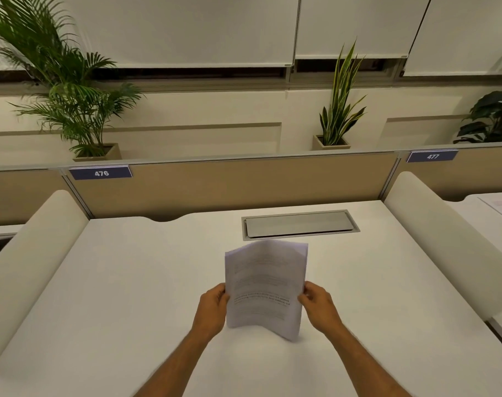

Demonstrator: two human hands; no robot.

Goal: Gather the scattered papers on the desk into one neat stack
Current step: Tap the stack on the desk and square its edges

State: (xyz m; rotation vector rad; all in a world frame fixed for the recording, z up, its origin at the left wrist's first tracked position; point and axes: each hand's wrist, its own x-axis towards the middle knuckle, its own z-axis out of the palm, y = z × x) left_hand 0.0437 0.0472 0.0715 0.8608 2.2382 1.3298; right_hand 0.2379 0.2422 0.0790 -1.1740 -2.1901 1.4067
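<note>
From the camera on my head, I see both of my bare forearms reaching forward over the plain white desk top (129, 282). Between my hands I hold a bundle of white printed paper sheets (265, 287), upright on its short lower edge, which meets or nearly meets the desk surface; I cannot tell if it truly touches. The sheets bow a little, with the upper corners flaring outward, and the printed lines are too blurred to read. My left hand (212, 306) grips the bundle's left edge, thumb on the face toward me, fingers curled behind. My right hand (317, 302) pinches the right edge in the same manner at about the same height.

Just beyond the papers, a grey rectangular metal cable hatch (300, 224) is set flush into the desk. Behind it stands a tan fabric divider panel (244, 184) carrying a blue number plate reading 476 (100, 173); another blue plate reading 477 (431, 156) sits further right. Rounded white side partitions (444, 224) flank the desk. Past the divider stand a green palm in a square pot (72, 96) and a striped upright snake plant (340, 110).
</note>
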